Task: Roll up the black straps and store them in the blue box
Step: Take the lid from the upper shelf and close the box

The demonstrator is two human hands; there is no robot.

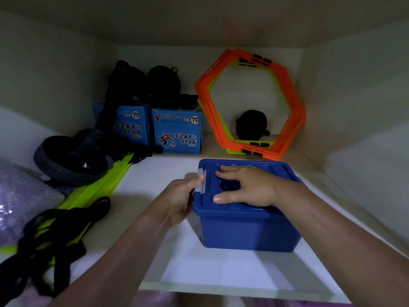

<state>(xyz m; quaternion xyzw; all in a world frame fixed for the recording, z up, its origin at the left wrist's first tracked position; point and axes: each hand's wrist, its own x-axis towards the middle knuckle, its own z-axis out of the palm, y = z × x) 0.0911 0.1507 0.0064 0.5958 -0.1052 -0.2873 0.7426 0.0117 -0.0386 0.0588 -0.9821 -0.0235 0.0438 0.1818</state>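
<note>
A blue plastic box [250,231] with its lid on stands on the white shelf, right of centre. My right hand [245,187] lies flat on the lid, fingers spread. My left hand [179,196] grips the box's left side, thumb on the grey latch [201,181]. A tangle of loose black straps [51,238] lies at the front left of the shelf, partly over lime-green slats [99,185]. Inside of the box is hidden.
Orange and yellow hexagon rings [294,120] lean against the back wall with a black round object [251,125] behind them. Two blue Lucky Star paper packs [177,131] stand at the back. A black wheel roller [68,160] and dark gear sit at left; a purple bag [17,196] at far left.
</note>
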